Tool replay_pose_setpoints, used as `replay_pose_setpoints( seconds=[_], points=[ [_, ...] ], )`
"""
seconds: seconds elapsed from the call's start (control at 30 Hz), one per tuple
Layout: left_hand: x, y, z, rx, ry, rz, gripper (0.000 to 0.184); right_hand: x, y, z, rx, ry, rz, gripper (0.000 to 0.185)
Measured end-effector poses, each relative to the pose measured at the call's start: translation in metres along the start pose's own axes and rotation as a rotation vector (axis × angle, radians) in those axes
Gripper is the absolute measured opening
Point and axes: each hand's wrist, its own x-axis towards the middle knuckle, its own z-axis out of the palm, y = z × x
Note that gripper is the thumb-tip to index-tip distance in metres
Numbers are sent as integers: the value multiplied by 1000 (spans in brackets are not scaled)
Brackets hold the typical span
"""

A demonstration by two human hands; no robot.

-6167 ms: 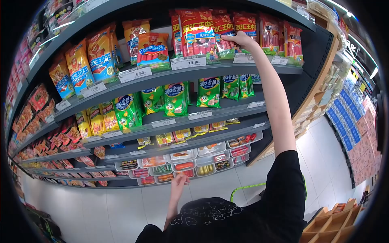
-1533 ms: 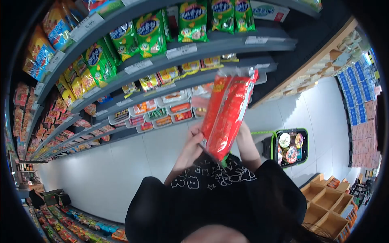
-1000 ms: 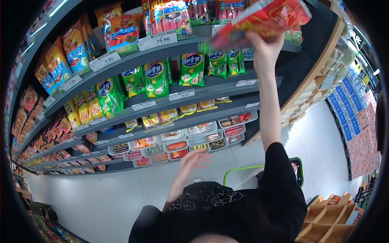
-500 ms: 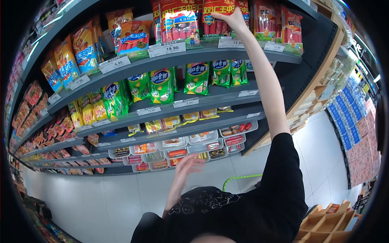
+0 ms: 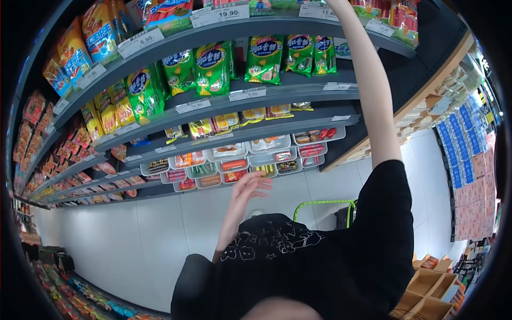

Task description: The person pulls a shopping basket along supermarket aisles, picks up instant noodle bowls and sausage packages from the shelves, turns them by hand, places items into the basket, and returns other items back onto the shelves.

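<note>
My right forearm (image 5: 373, 90) stretches up to the top visible shelf. The right hand is cut off by the upper edge of the view, so its fingers and anything in them are hidden. Beside that wrist is a price label reading 15.90 (image 5: 316, 10), and red sausage packs (image 5: 404, 22) stand to its right. My left hand (image 5: 248, 188) hangs in front of my chest, fingers loosely bent and apart, with nothing in it. Clear trays of packaged food (image 5: 234, 176) lie beyond it, low on the shelving. Green sausage packets (image 5: 212, 68) line the shelf below my right wrist.
A basket with a bright green handle (image 5: 325, 202) stands on the floor by my right side. Wooden compartment boxes (image 5: 424, 282) are at lower right. Stacked blue cartons (image 5: 461, 141) rise beyond the aisle. Yellow packets (image 5: 109, 113) fill the left shelf.
The view has tilted downward, so the shelves sit higher in it. My right hand, earlier at a red sausage pack, has passed out of the top. The left hand stays about the same.
</note>
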Motion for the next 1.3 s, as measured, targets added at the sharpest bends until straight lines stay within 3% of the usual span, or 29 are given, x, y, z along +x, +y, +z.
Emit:
replay_pose_setpoints(
  seconds=[0.03, 0.07, 0.1, 0.13, 0.17, 0.37, 0.4, 0.47, 0.53, 0.73, 0.8, 0.93, 1.07, 1.13, 1.23, 1.3],
  points=[
    [-1, -1, 1, 8, 10, -8, 31, -17, -18, -14, 13, 226, -86, 41],
    [-2, -1, 0, 16, 20, -18, 31, -37, -36, -35, 282, 131, 89, 39],
    [-2, -3, -2, 12, 30, -20, 31, -63, -54, -51, 361, 158, -11, 39],
    [-2, -7, -4, -2, 32, -28, 30, -88, -50, -41, 182, 379, -136, 7],
    [-2, -10, -6, -18, 35, -35, 30, -114, -38, -29, 217, 453, -197, 5],
    [-2, -14, -16, -47, 71, -49, 29, -217, -65, 42, 768, -259, 486, 14],
    [-3, -14, -16, -48, 81, -49, 29, -223, -63, 67, 697, -334, 406, 28],
    [-1, -14, -17, -38, 91, -59, 29, -224, -72, 109, 638, -589, 536, 68],
    [-2, -12, -16, -39, 94, -60, 29, -216, -85, 140, 533, -836, 517, 88],
    [-5, -11, -24, -55, 131, -43, 29, -217, -111, 174, 333, -649, 574, 82],
    [-6, -15, -27, -68, 153, -40, 29, -223, -103, 185, 379, -613, 502, 76],
    [-7, -14, -34, -85, 169, -10, 29, -218, -113, 157, 664, -518, 603, 63],
    [-9, -14, -35, -77, 188, 1, 28, -194, -118, 135, 675, -345, 353, 53],
    [-9, -16, -35, -75, 188, -7, 28, -186, -115, 144, 661, -396, 441, 52],
    [-8, -13, -33, -64, 184, -5, 28, -186, -105, 143, 908, -483, 593, 55],
    [-6, -13, -35, -56, 182, -2, 28, -184, -103, 130, 1073, -798, 909, 58]
  ],
)
